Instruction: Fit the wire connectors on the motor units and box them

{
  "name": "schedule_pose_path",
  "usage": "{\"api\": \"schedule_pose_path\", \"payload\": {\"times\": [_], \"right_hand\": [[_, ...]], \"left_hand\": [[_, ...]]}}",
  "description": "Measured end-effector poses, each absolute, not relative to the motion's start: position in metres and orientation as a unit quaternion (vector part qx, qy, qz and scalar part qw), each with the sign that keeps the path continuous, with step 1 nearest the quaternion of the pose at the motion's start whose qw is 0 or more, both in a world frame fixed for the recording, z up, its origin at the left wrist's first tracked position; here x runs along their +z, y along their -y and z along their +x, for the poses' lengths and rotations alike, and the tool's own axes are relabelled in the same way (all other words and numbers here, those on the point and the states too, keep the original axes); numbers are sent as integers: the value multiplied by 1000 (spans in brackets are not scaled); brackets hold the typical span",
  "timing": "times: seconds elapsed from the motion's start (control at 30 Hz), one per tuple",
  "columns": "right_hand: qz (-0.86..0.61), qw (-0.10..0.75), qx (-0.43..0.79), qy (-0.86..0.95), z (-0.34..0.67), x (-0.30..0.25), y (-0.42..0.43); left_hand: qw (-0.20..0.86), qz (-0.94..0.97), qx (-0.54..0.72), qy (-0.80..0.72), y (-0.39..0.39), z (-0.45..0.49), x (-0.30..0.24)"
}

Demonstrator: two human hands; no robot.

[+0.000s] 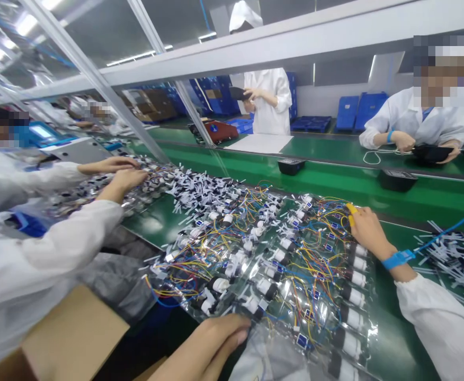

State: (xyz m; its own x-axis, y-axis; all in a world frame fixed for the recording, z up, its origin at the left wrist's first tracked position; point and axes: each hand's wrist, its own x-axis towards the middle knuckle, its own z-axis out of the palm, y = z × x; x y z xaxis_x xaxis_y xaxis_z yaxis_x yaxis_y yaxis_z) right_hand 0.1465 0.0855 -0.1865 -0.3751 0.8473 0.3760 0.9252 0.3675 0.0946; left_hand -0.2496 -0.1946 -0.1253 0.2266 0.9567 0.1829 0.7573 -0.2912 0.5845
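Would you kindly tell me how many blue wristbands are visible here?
2: one blue wristband just behind the camera wearer's right hand, a second wristband on the co-worker at far right. Others may be hidden.

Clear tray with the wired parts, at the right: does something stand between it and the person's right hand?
Nothing visible does. The right hand is at the far right corner of the clear tray; the blue cord runs off rightward, away from it.

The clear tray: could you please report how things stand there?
Left hand at near edge, right hand at far right corner. Tray holds wired parts. White strips heaped to the right.
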Motion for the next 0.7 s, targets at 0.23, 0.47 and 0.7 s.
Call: {"api": "schedule_pose_path", "payload": {"times": [0.23, 0.47, 0.7], "right_hand": [[-520, 147, -149, 828, 154, -192, -91], [-512, 134, -149, 836, 168, -209, -108], [-514, 144, -153, 832, 169, -210, -107]], "left_hand": [[160, 771, 217, -577, 187, -254, -138], [28, 797, 322, -509, 205, -235, -178], [-74, 545, 546, -632, 222, -215, -218]]}}
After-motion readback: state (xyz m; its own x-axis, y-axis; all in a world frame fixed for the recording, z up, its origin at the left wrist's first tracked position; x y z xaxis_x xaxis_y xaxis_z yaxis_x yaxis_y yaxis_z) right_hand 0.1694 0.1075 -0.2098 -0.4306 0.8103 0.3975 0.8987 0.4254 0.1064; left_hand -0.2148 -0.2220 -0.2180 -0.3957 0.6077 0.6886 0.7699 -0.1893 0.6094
